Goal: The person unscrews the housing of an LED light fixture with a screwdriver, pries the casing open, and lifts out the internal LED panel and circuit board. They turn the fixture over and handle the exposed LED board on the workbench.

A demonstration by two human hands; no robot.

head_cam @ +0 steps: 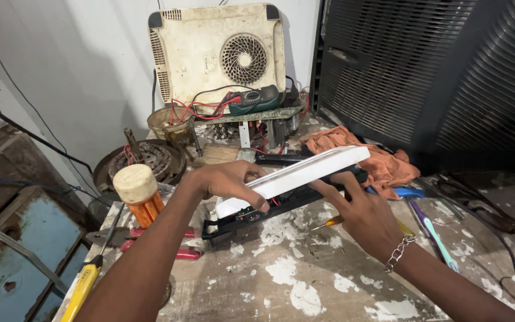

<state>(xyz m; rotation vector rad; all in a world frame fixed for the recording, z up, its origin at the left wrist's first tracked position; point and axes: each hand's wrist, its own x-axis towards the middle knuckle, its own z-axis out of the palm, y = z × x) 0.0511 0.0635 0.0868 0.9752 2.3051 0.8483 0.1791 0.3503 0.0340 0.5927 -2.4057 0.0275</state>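
Above the bench [305, 286], we hold the tilted device [287, 185] with left hand [227, 182] clamped on its white cover [305, 170] and right hand [359, 211] under its black base [257, 214]; a slipping grip could drop it, straining exposed wires.

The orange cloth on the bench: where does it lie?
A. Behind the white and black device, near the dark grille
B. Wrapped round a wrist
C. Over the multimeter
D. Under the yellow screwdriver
A: the orange cloth lies crumpled beyond the white and black device, beside the dark grille.
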